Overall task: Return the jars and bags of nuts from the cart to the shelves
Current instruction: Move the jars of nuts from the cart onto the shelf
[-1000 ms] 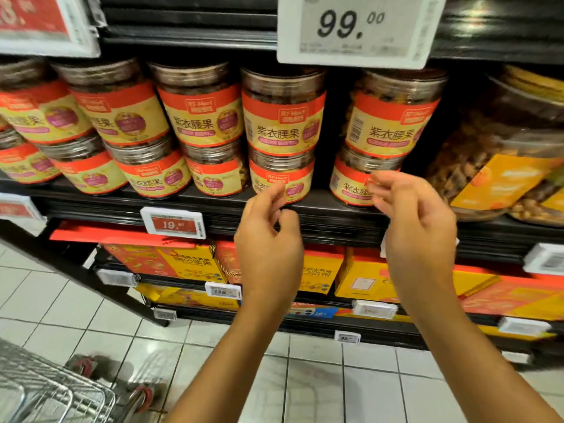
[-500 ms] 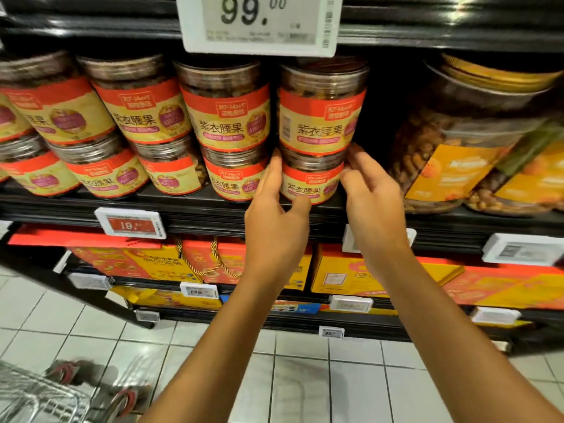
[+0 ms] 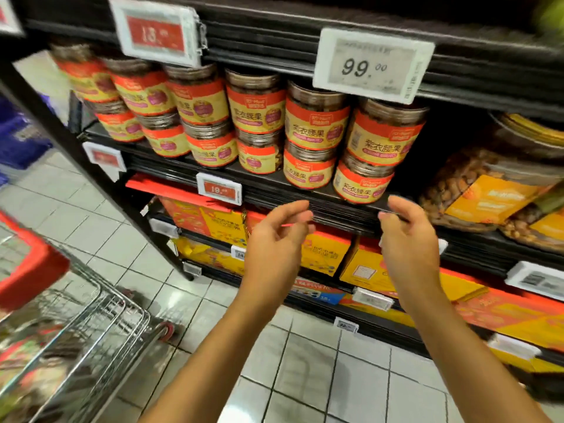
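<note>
Several nut jars with red and yellow labels stand stacked two high on a black shelf [image 3: 274,190]. The rightmost stack has a lower jar [image 3: 361,181] and an upper jar [image 3: 386,135]. My left hand [image 3: 276,236] and my right hand [image 3: 407,236] hover just below and in front of that shelf edge, fingers apart and curled, holding nothing. Neither hand touches a jar. At the lower left is the wire cart [image 3: 91,328], blurred, with packages showing inside.
Large clear bags of nuts [image 3: 488,190] lie on the shelf to the right of the jars. Orange and yellow gift boxes [image 3: 326,254] fill the lower shelves. Price tags hang from shelf edges, one reading 99.00 [image 3: 372,67]. White tiled floor lies below.
Both hands have let go of the lower right jar and drawn back and down from the shelf. The view has swung left, bringing the cart into sight.
</note>
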### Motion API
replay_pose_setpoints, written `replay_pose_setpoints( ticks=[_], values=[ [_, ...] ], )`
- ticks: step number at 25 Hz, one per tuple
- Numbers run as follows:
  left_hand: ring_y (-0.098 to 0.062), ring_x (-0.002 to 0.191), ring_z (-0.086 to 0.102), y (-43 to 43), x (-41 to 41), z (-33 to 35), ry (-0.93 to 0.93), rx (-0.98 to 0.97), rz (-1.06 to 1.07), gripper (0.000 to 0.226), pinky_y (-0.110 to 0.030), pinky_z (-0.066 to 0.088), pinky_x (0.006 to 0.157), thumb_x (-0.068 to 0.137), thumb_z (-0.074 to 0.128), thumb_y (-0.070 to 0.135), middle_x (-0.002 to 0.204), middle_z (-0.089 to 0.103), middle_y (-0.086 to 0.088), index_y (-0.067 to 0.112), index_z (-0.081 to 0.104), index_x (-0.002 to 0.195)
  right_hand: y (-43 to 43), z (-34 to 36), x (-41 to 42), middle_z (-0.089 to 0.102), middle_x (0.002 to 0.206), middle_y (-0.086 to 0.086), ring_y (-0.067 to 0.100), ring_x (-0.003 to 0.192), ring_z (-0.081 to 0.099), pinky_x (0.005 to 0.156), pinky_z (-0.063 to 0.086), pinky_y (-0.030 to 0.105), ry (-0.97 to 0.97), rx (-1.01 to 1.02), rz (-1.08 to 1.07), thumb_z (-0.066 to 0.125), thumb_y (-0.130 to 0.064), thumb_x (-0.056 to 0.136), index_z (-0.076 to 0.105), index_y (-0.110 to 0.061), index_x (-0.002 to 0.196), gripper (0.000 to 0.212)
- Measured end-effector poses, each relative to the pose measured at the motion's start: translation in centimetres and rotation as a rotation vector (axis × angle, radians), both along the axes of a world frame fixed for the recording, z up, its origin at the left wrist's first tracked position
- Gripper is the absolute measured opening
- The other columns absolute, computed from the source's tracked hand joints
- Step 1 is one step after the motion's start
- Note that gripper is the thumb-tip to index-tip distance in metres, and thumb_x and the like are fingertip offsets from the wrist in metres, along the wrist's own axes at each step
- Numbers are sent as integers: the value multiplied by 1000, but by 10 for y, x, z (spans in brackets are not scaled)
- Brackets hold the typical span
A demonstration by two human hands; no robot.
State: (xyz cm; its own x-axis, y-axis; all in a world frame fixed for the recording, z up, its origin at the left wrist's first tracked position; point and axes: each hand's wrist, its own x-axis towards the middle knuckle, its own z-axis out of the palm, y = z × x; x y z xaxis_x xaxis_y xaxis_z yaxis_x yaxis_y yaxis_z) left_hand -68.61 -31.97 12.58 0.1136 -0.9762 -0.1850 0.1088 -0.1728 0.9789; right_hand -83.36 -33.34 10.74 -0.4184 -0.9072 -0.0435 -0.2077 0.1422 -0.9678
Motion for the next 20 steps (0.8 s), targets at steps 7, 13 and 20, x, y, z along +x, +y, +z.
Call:
replay_pose_setpoints(
  ticks=[7,13,20],
  values=[
    [-10,65,65,181,157,64,49,172,435,26,-17,53,69,89,46,-3,70,70,0,11,68,86,119,56,163,68,88,-13,0,79,67,75,51,22,-96,167,818,47,-16,95,61,-34,88,24],
    [-9,60,65,331,285,71,104,259,964,26,-15,54,61,91,45,-2,66,71,1,10,67,86,195,81,332,70,79,-7,7,74,68,68,51,15,-183,234,1377,42,-28,85,65,-26,84,23],
    [-14,58,63,390,505,68,148,293,1112,24,-26,52,63,89,46,-1,65,71,-1,11,66,84,207,58,556,69,78,-4,11,71,66,69,51,26,-63,407,1514,38,-17,99,65,-22,82,33]
  ],
)
